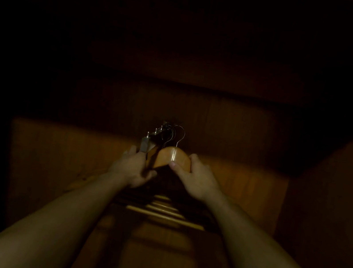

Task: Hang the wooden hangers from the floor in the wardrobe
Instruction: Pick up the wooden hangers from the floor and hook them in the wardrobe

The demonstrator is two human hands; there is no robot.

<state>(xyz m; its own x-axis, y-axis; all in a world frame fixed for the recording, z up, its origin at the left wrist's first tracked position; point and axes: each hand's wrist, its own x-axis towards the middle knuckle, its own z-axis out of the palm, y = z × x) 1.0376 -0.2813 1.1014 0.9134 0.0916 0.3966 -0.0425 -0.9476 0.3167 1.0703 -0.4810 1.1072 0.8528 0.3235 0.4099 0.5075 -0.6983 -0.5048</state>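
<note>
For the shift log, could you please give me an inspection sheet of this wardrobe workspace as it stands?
Surface: wardrobe interior, brown wood panels, very dim.
Job's things: several wooden hangers bunched together, with their hooks up by a metal rail; whether each hook sits on it cannot be told.
Clutter: nothing seen.
Grippers: left hand grips the hangers' left side just below the rail; right hand holds the nearest hanger's right shoulder, thumb on its front.
Cables: nothing seen.
Surroundings: too dark to tell beyond the panels.
</note>
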